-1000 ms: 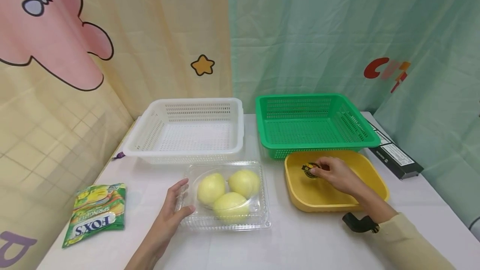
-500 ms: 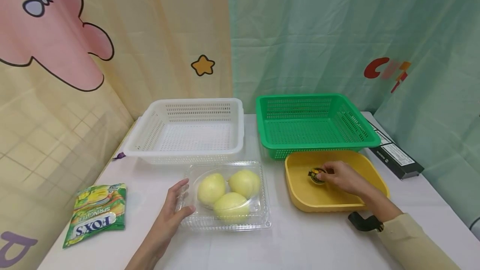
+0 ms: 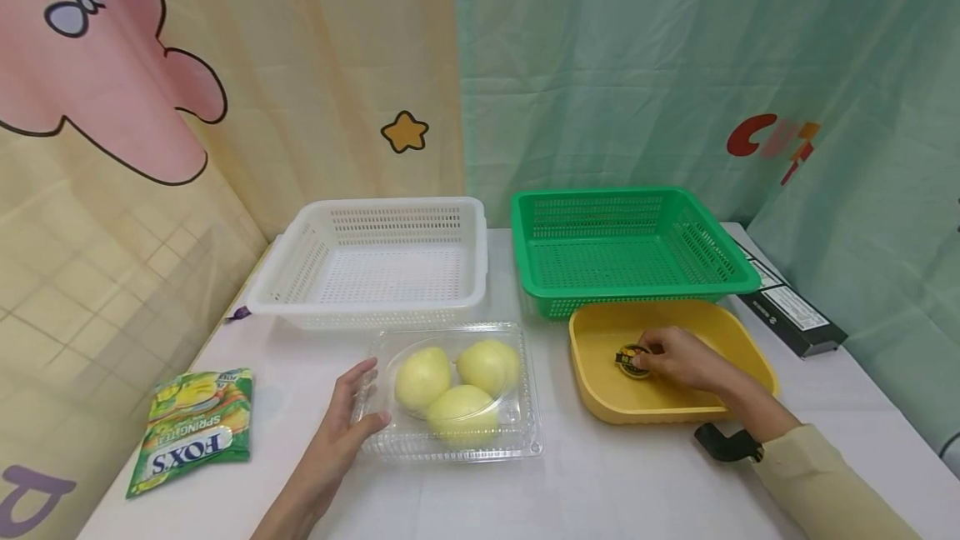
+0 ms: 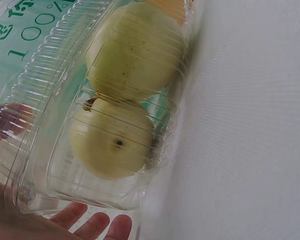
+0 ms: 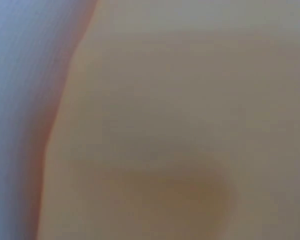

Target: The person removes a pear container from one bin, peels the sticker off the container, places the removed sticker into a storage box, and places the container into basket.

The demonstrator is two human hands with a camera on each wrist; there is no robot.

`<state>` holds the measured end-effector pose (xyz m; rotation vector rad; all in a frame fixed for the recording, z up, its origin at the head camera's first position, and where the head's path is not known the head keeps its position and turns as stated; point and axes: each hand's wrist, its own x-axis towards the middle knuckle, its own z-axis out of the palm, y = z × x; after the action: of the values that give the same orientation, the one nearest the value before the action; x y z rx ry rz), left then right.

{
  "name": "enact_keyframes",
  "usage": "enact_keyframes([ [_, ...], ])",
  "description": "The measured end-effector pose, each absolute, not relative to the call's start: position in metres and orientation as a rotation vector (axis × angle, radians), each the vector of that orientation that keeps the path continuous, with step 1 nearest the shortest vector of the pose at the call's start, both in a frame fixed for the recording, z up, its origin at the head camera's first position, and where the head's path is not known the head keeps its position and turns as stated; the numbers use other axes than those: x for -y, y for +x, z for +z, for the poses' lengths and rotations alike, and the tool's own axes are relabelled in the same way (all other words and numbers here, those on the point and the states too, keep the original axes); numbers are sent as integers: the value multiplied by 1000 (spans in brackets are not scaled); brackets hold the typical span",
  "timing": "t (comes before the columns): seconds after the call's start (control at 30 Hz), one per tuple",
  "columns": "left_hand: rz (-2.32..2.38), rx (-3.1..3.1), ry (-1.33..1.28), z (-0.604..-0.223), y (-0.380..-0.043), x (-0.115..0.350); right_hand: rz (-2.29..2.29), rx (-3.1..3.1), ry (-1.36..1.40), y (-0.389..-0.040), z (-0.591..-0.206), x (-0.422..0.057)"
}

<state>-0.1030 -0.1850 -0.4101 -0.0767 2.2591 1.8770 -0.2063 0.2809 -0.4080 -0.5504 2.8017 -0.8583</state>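
My left hand (image 3: 341,423) grips the left end of a clear plastic clamshell box (image 3: 528,432), its thumb at the front and its fingers at the side. Inside are three pale yellow-green pears (image 3: 462,412). In the left wrist view the thumb, three fingertips (image 4: 121,226) and two pears (image 4: 112,140) show around the box. Over the yellow tray (image 3: 611,411), my right hand (image 3: 682,361) pinches a small round black-and-gold piece (image 3: 632,362) with a band across it. Whether it touches the tray floor cannot be told. The right wrist view is a blur.
A white basket (image 3: 367,307) stands at the back left, a green basket (image 3: 637,290) at the back right, just behind the yellow tray. Beside them lies a long black box (image 3: 795,311). At the left is a green Fox's snack bag (image 3: 191,432).
My right hand has shifted a little rightward and down into the tray with the round piece, which has tilted. The left hand and the clamshell box have stayed put.
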Motion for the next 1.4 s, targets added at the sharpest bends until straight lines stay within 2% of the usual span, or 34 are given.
enact_keyframes([
  [0.4,1880,-2262,-69,-410,-102,186,-807,-2756,-597,-206,-412,-279],
  [1.03,1884,-2252,-65,-409,-102,185,-700,-2857,-459,-205,-415,-276],
  [1.4,1894,-2228,-52,-410,-102,186,-699,-2931,-499,-203,-413,-279],
])
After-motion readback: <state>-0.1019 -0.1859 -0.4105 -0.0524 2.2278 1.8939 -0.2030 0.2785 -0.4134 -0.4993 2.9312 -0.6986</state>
